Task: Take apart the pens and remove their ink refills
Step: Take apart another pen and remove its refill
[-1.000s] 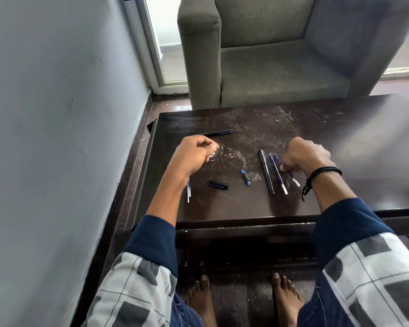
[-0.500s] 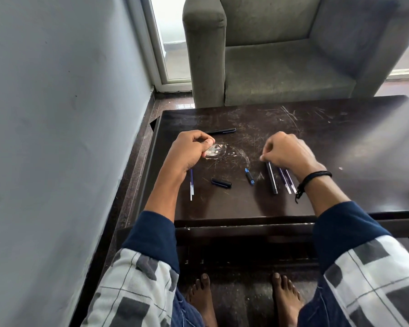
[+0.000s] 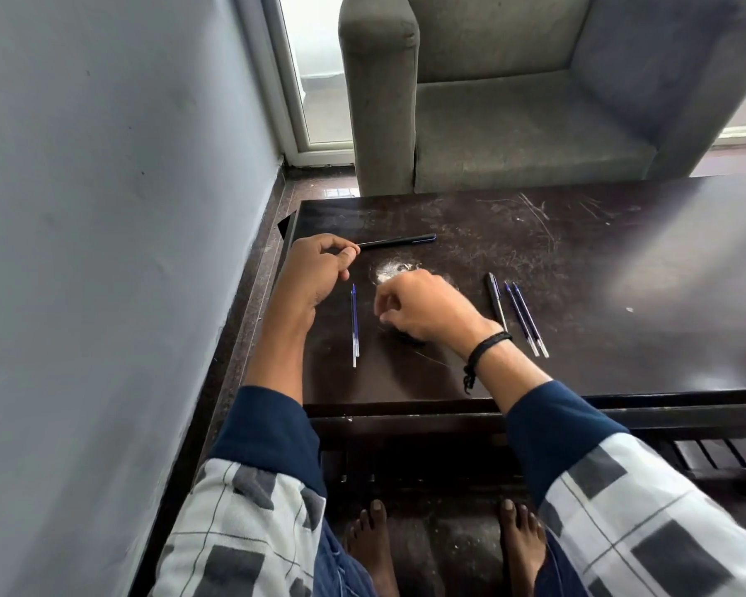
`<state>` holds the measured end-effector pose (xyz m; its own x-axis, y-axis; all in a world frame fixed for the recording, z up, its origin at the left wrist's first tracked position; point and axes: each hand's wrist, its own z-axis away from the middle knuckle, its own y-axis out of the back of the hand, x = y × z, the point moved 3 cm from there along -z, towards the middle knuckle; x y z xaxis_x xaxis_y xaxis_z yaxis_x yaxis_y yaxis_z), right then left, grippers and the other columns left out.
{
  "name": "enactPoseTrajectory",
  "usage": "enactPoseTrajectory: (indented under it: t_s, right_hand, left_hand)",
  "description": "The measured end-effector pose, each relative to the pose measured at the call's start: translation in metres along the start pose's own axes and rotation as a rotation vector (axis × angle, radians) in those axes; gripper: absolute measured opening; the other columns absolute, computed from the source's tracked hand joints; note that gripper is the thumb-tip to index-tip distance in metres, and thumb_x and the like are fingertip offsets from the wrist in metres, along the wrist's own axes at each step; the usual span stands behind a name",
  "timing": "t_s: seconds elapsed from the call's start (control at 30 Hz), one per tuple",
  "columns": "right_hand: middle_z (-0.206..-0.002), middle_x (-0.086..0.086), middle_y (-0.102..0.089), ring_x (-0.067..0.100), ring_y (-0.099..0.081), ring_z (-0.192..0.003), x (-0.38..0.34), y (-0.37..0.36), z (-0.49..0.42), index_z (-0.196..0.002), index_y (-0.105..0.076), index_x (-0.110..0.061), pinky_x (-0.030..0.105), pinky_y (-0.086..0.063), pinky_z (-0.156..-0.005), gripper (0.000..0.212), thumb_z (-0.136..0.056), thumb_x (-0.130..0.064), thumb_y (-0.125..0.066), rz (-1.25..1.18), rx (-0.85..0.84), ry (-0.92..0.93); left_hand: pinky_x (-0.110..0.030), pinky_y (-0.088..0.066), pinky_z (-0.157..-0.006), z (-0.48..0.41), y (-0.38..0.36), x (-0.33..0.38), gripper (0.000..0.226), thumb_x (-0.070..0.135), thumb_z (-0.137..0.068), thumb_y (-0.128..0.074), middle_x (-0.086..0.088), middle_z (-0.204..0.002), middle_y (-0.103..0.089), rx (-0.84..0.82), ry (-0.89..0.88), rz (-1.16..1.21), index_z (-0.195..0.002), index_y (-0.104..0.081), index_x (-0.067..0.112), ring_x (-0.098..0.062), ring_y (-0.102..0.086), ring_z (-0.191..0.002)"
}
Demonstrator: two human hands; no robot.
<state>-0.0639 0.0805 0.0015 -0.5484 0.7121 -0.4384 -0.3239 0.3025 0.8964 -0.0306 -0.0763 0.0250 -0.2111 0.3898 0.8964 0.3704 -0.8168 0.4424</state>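
Blue refill (image 3: 354,325) between left hand (image 3: 315,273) and right hand (image 3: 427,308); armchair (image 3: 513,131) beyond.

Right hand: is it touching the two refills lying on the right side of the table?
Apart. The head view shows the right hand left of the two refills, with a black pen and bare table between them.

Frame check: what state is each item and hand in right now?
Far pen: looks whole, lying flat.
Single refill: out, lying loose.
Two refills: out, side by side.
Black barrel: lying flat beside them.
Left hand: curled at the far pen's end; grip unclear.
Right hand: curled over a dark part; grip unclear.
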Motion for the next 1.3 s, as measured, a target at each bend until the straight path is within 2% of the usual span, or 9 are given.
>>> enactPoseTrajectory:
  t_s: [0.17, 0.23, 0.37, 0.5, 0.67, 0.73, 0.93, 1.13, 1.3]
  right_hand:
    - [-0.091, -0.008, -0.067, 0.015, -0.063, -0.085, -0.022, -0.018, -0.003, -0.093, -0.075, -0.029, 0.033, -0.052, -0.076, 0.027, -0.086, -0.008, -0.061, 0.053, -0.120, 0.150]
    - [-0.093, -0.009, -0.068, 0.016, -0.065, -0.088, -0.022, -0.022, -0.003, -0.091, -0.075, -0.032, 0.035, -0.054, -0.078, 0.030, -0.084, -0.008, -0.060, 0.073, -0.133, 0.159]
    - [-0.094, -0.012, -0.067, 0.016, -0.064, -0.090, -0.020, -0.023, -0.001, -0.091, -0.076, -0.035, 0.037, -0.055, -0.081, 0.034, -0.083, -0.007, -0.056, 0.093, -0.144, 0.156]
    - [-0.093, -0.014, -0.061, 0.018, -0.063, -0.089, -0.018, -0.021, 0.000, -0.088, -0.071, -0.033, 0.034, -0.051, -0.074, 0.031, -0.083, -0.008, -0.054, 0.119, -0.103, 0.143]
    - [-0.082, -0.019, -0.048, 0.011, -0.053, -0.084, -0.019, -0.021, -0.001, -0.101, -0.074, -0.035, 0.031, -0.045, -0.073, 0.039, -0.086, -0.007, -0.051, 0.098, -0.107, 0.191]
    - [-0.086, -0.017, -0.052, 0.012, -0.057, -0.089, -0.019, -0.024, -0.001, -0.102, -0.075, -0.034, 0.029, -0.044, -0.074, 0.041, -0.086, -0.006, -0.052, 0.108, -0.126, 0.208]
    - [-0.096, -0.010, -0.061, 0.017, -0.061, -0.093, -0.018, -0.021, 0.000, -0.089, -0.072, -0.027, 0.031, -0.046, -0.072, 0.028, -0.085, -0.006, -0.054, 0.129, -0.075, 0.197]
    - [-0.094, -0.011, -0.053, 0.020, -0.059, -0.097, -0.017, -0.023, -0.001, -0.095, -0.073, -0.028, 0.037, -0.051, -0.078, 0.030, -0.087, -0.003, -0.058, 0.155, -0.069, 0.238]
    - [-0.099, -0.007, -0.048, 0.020, -0.053, -0.100, -0.015, -0.025, -0.004, -0.087, -0.069, -0.029, 0.040, -0.050, -0.078, 0.013, -0.090, -0.016, -0.070, 0.198, -0.051, 0.279]
  left_hand:
    - [-0.023, -0.040, -0.066, 0.004, 0.004, 0.000, 0.016, 0.013, -0.099, -0.060, 0.001, -0.073, -0.063, 0.005, -0.005, -0.006, -0.103, -0.076, 0.013, -0.003, -0.054, -0.062]
    - [-0.024, -0.040, -0.069, 0.003, 0.004, -0.001, 0.016, 0.013, -0.099, -0.061, 0.001, -0.073, -0.063, 0.008, -0.008, -0.003, -0.104, -0.076, 0.012, -0.004, -0.055, -0.063]
    - [-0.020, -0.039, -0.061, 0.003, 0.005, 0.000, 0.015, 0.014, -0.098, -0.062, 0.003, -0.070, -0.062, 0.011, -0.007, 0.008, -0.102, -0.077, 0.014, -0.002, -0.054, -0.060]
    - [-0.019, -0.039, -0.061, 0.005, 0.005, 0.002, 0.016, 0.014, -0.097, -0.062, 0.005, -0.071, -0.064, 0.007, -0.007, 0.012, -0.102, -0.077, 0.014, -0.001, -0.055, -0.060]
    - [-0.027, -0.040, -0.070, 0.005, 0.006, 0.001, 0.015, 0.019, -0.097, -0.062, -0.003, -0.072, -0.066, 0.001, -0.008, -0.001, -0.099, -0.077, 0.019, -0.007, -0.057, -0.067]
    - [-0.028, -0.040, -0.071, 0.005, 0.006, 0.001, 0.015, 0.020, -0.097, -0.062, -0.004, -0.072, -0.066, -0.002, -0.005, 0.000, -0.098, -0.077, 0.021, -0.007, -0.057, -0.068]
    - [-0.029, -0.040, -0.076, 0.006, 0.005, 0.001, 0.015, 0.020, -0.098, -0.062, -0.006, -0.073, -0.066, -0.011, 0.002, 0.002, -0.098, -0.077, 0.022, -0.010, -0.057, -0.072]
    - [-0.030, -0.043, -0.074, 0.006, 0.005, 0.001, 0.014, 0.022, -0.097, -0.063, -0.005, -0.073, -0.067, -0.008, 0.006, -0.004, -0.095, -0.077, 0.026, -0.010, -0.058, -0.073]
    - [-0.029, -0.044, -0.074, 0.007, 0.004, 0.003, 0.015, 0.021, -0.098, -0.062, -0.008, -0.077, -0.068, -0.009, -0.003, -0.016, -0.098, -0.077, 0.024, -0.010, -0.058, -0.073]
